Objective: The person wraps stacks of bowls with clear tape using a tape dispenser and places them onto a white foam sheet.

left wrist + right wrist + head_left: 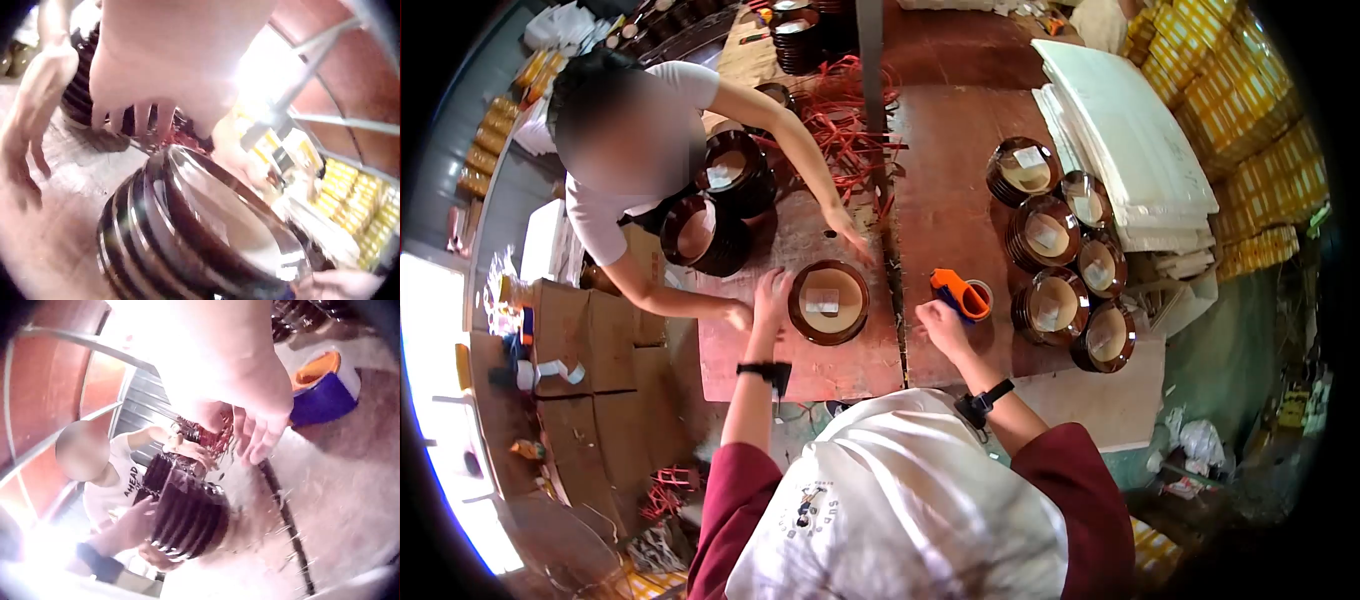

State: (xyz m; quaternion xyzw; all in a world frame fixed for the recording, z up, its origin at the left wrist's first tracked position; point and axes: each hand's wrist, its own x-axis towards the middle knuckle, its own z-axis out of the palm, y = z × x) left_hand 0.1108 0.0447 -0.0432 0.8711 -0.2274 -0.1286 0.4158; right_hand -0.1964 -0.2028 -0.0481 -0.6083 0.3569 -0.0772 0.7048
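Note:
A stack of glossy brown bowls (pixel 830 303) stands on the table before me, a white paper slip in the top cream-coloured one. My left hand (pixel 772 298) is at the left side of this stack, its fingers fairly straight in the left wrist view. To the right, my right hand (pixel 943 328) hovers beside an orange and blue tape dispenser (pixel 960 295). Its fingers (pixel 259 434) hang loosely curled with nothing visible between them. Across the table, another person's hand (pixel 847 232) reaches out behind the stack, and their other hand (pixel 738 315) is left of mine.
More bowl stacks (pixel 1048 232) stand on the right, beside white foam sheets (pixel 1120 130). Further stacks (pixel 705 230) are by the other person. Red strapping (pixel 840 130) lies tangled at the back near a grey post (pixel 870 70). A dark seam (pixel 895 300) splits the table.

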